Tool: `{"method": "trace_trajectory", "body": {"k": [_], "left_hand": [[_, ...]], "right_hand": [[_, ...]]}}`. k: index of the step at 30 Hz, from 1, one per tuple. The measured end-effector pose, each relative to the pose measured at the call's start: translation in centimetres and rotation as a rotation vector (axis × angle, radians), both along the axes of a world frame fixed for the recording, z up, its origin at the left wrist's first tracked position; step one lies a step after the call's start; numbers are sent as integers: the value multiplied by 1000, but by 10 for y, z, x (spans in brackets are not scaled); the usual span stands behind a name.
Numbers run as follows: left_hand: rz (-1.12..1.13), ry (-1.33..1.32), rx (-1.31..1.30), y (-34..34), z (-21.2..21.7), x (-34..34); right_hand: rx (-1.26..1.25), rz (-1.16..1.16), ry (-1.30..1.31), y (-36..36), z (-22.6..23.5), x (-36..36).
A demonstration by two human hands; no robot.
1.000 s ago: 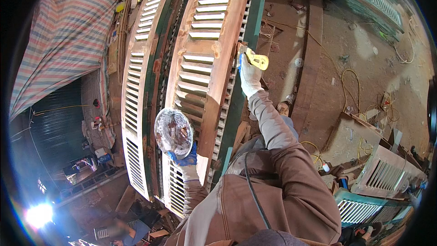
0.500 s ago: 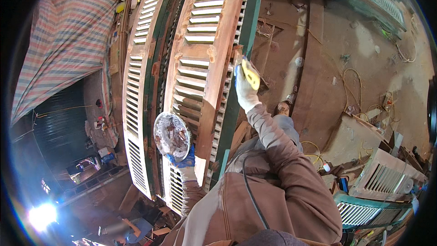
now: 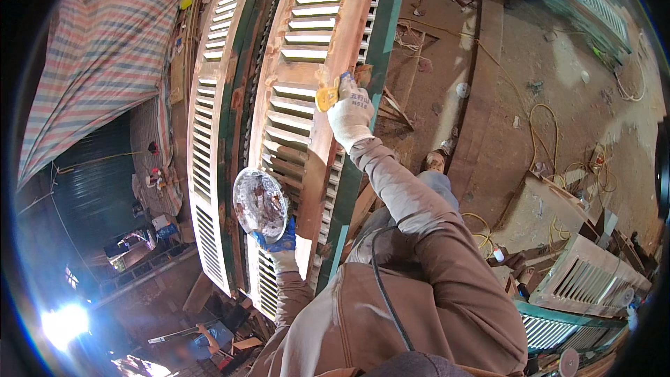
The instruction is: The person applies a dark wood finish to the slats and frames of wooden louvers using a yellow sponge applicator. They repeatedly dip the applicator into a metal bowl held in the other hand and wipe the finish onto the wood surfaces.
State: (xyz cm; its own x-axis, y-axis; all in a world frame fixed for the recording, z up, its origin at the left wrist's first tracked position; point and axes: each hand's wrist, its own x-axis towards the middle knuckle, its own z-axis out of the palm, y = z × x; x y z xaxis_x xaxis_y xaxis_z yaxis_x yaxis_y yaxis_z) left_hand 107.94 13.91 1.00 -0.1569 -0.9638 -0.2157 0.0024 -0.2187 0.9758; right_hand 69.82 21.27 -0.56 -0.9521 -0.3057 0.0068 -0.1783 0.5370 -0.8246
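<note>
Yellow scraper, gripped in the gloved right hand, has dropped down the louvred shutter's bare wood stile at frame centre-top, suggesting continued scraping; left hand grips 1 round dish.

A woodworking yard; louvred shutters leaning in rows, cables across dirt floor

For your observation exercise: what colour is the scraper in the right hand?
Yellow scraper, right hand, head view.
</note>
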Motion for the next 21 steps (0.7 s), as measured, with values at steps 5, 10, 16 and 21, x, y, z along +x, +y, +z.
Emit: {"method": "trace_trajectory", "body": {"k": [5, 10, 16, 21], "left_hand": [[28, 181, 124, -2, -8, 5], [5, 343, 263, -17, -10, 8], [-79, 51, 56, -27, -21, 18], [-68, 142, 83, -12, -9, 18]], "right_hand": [[-155, 108, 75, 30, -14, 31], [-850, -164, -395, 37, -52, -2], [-706, -187, -373, 9, -52, -21], [-823, -91, -491, 25, -37, 3]]}}
